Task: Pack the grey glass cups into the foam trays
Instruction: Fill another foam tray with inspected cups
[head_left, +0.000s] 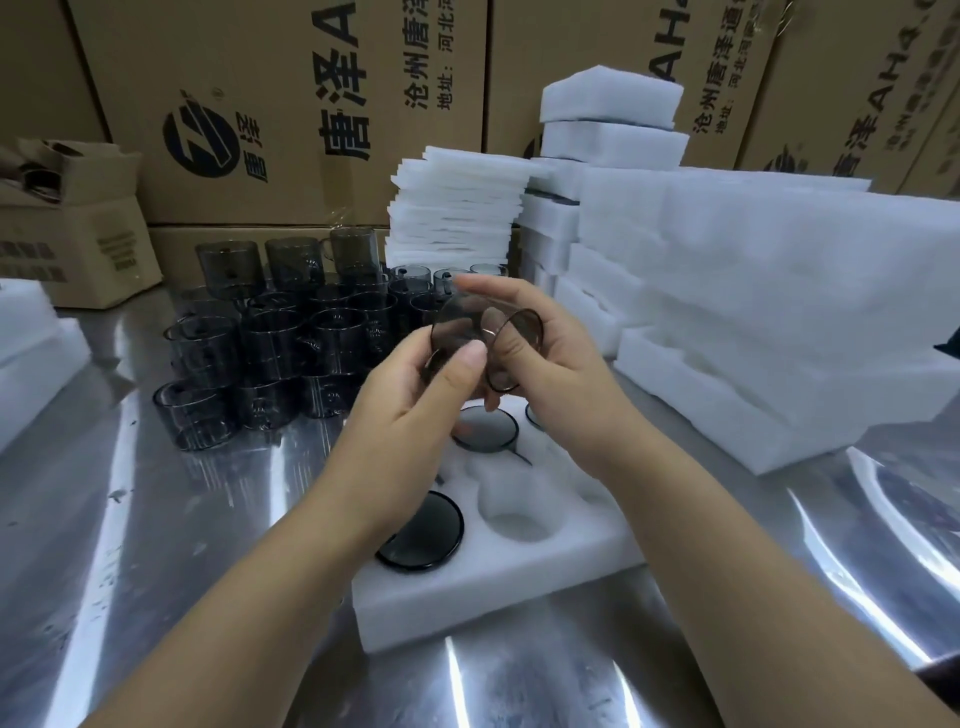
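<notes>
Currently the left hand (415, 400) and right hand (556, 379) both grip one cup (460, 327), tipped on its side, above the foam tray (467, 597); its empty pocket (517, 519) lies below, nearer the right hand.

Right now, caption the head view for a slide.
Left hand and right hand hold a grey cup over a part-filled foam tray.

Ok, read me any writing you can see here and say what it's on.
"唐泽", by the logo on the left carton
"唐泽A", same carton, cut off
"沧州唐泽", same carton, cut off
"地址:河北", same carton, cut off
"唐泽AHA", right carton
Print on the small box: too blurred to read
</notes>
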